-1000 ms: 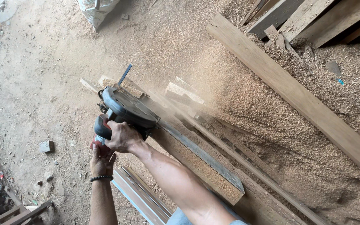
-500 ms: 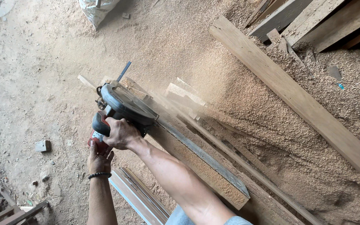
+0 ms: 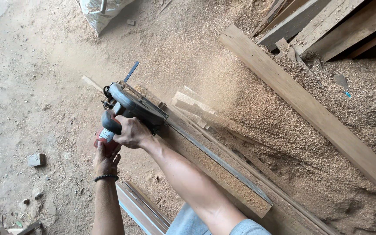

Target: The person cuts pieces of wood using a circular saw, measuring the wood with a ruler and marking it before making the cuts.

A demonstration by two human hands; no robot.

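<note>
Both hands clamp the circular saw (image 3: pixel 131 106): right hand (image 3: pixel 129 132) on top, left hand (image 3: pixel 104 157) apparently gripping its rear, over the plank (image 3: pixel 223 174).

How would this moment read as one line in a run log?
right hand: grips circular saw top handle | left hand: holds saw's red rear end | saw: on long plank | sawdust: flying

Both hands clenched, right hand (image 3: pixel 129 132) ahead of left hand (image 3: pixel 105 160), arms outstretched
</note>
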